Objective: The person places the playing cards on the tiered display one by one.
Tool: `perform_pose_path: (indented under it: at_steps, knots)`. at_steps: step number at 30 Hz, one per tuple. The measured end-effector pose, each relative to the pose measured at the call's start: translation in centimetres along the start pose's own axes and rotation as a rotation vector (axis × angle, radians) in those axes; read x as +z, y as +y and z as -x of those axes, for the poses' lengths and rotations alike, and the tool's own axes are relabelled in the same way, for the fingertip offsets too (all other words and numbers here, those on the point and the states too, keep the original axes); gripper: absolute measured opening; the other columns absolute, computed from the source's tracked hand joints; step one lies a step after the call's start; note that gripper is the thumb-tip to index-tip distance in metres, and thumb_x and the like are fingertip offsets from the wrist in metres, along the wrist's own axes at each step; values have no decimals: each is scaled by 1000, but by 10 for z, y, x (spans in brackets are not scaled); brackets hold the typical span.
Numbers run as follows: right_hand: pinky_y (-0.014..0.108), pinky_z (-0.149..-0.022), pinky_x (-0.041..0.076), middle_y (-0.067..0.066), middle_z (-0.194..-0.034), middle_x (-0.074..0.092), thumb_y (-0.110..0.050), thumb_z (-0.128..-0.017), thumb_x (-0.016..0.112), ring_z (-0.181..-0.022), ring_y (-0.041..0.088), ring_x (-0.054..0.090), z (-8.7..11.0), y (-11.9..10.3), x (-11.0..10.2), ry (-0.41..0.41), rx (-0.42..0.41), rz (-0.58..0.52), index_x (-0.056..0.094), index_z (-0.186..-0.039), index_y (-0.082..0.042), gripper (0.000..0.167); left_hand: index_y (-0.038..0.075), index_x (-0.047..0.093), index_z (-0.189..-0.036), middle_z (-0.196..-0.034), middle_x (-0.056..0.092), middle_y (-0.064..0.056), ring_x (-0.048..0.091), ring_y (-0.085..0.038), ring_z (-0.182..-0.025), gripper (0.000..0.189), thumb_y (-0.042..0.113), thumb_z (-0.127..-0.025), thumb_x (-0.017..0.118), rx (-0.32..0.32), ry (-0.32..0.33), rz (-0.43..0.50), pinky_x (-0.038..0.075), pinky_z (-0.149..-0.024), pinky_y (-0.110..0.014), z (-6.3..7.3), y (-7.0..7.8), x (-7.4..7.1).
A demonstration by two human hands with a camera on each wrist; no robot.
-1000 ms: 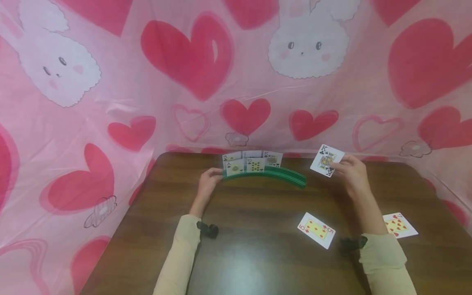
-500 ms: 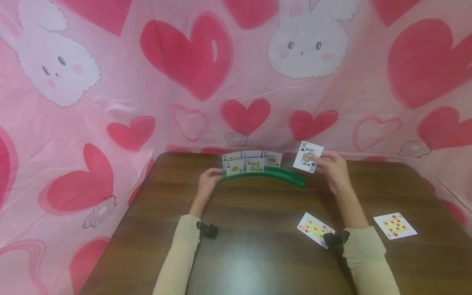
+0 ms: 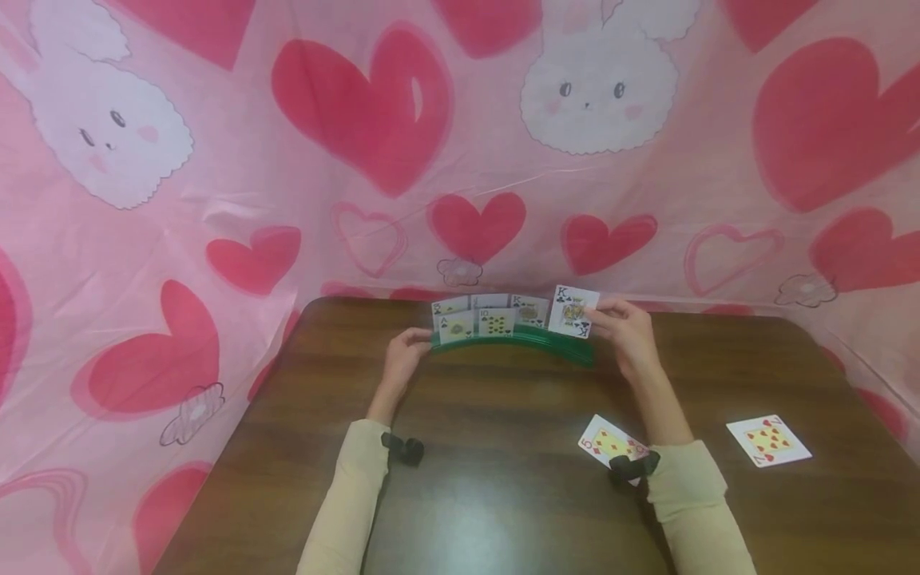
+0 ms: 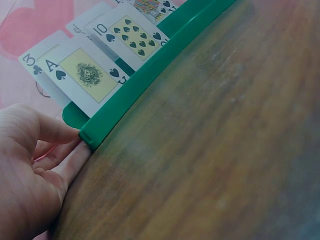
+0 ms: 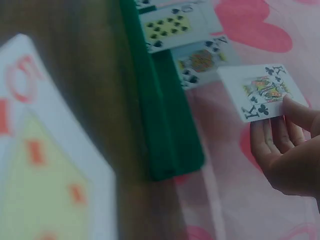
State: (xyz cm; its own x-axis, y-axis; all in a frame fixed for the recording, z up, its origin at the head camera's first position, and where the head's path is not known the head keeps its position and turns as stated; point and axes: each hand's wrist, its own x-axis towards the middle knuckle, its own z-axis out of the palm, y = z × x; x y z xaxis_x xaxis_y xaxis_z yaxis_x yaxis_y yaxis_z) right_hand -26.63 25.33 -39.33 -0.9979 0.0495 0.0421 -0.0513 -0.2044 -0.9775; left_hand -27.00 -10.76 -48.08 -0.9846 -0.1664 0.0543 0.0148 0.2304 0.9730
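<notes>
A curved green card holder (image 3: 575, 351) stands on the table near its far edge. My left hand (image 3: 402, 355) pinches its left end between thumb and fingers, as the left wrist view shows. Upright in the holder are an ace of spades (image 4: 90, 75) with a 3 of clubs (image 4: 29, 61) behind it, a 10 of spades (image 4: 131, 37) overlapping a mostly hidden card, and a king of spades (image 5: 200, 62). My right hand (image 3: 627, 335) pinches a king of clubs (image 3: 568, 310) by its right side, thumb in front. This card overlaps the holder's right part in the head view.
A 5 of diamonds (image 3: 602, 439) lies face up on the brown table (image 3: 474, 415), partly covered by the right wrist's black camera (image 3: 634, 467). Farther right lies a 7 of hearts (image 3: 769, 440). A pink curtain (image 3: 503, 168) with hearts and rabbits hangs behind the table.
My right hand has moved left with the king of clubs, from beyond the holder's right end to over its right part. The card now stands straighter. My left hand stays at the holder.
</notes>
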Motion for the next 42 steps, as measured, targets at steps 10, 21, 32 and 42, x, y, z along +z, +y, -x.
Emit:
perform_pose_path:
  at_steps: [10, 21, 32, 42]
  knots:
    - [30, -66, 52, 5, -79, 66, 2, -77, 70, -72, 16, 64, 0, 22, 16, 20, 32, 4, 61, -87, -1, 14, 3, 68, -98, -101, 65, -10, 58, -23, -91, 18, 5, -81, 63, 10, 15, -2, 44, -80, -38, 1, -1, 2]
    - [26, -70, 51, 3, -83, 66, -2, -78, 71, -78, 14, 62, -3, 33, 27, 3, -53, 200, 58, -94, 11, 25, 3, 68, -99, -102, 65, -10, 57, -23, -92, 19, 5, -81, 64, 8, 0, -11, 44, -81, -37, 2, -1, 3]
    - [25, -72, 50, 15, -94, 66, -5, -79, 71, -85, 18, 62, -6, 32, 34, -10, -35, 267, 60, -96, 12, 26, 2, 67, -99, -102, 63, -13, 57, -25, -91, 18, 3, -82, 62, 1, 0, 18, 44, -80, -38, 0, 2, -1]
    - [26, -73, 50, 22, -101, 64, -1, -80, 69, -86, 20, 63, -5, 32, 34, -23, 8, 256, 59, -100, 14, 27, 3, 67, -99, -102, 63, -12, 57, -23, -92, 18, 4, -82, 62, -4, -7, 23, 44, -80, -37, 0, 2, -1]
